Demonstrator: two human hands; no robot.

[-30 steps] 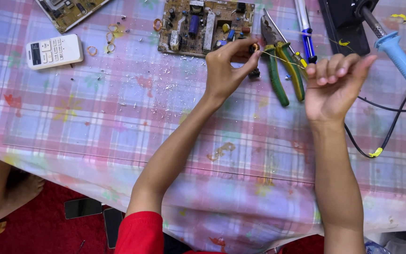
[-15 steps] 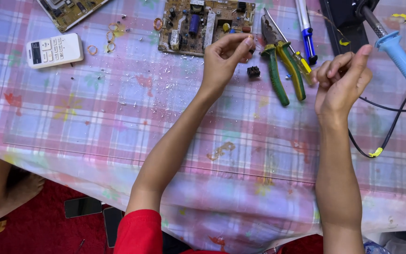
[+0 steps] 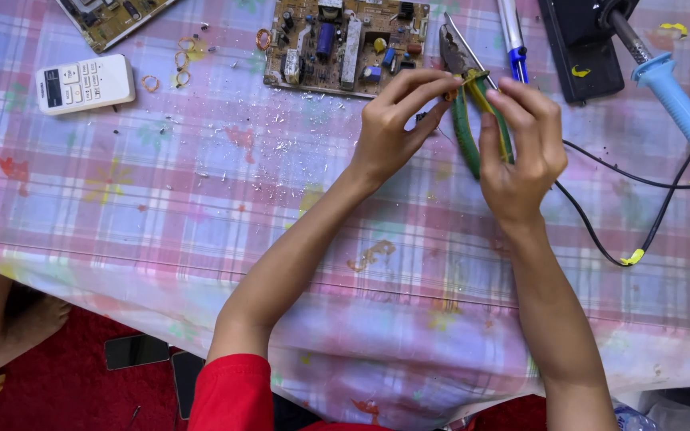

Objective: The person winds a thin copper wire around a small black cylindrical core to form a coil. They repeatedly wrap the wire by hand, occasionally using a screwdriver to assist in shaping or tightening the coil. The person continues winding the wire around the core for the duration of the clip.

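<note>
Pinching something small between thumb and forefinger, the left hand (image 3: 393, 132) sat at upper centre of the frame, its fingertips meeting just over the pliers (image 3: 473, 120); what it pinched was too small to tell. The right hand (image 3: 521, 148) was just beside it, fingers curled loosely down over the green and yellow handles of the pliers, touching them; whether it truly gripped them could not be told. The pliers lay on the counter (image 3: 201, 207), jaws pointing to the top edge, between the circuit board (image 3: 345, 44) and a blue pen (image 3: 513, 36).

At upper right a soldering iron (image 3: 672, 96) with a light blue handle lay tilted, its tip toward a black box (image 3: 580, 48), and its black cable (image 3: 632, 191) looped down past the right wrist. At upper left lay a white remote (image 3: 85, 82), near a few small wire rings (image 3: 177, 64) and the corner of a second board (image 3: 109, 16). Pale specks were scattered over the plaid cloth below the circuit board.
</note>
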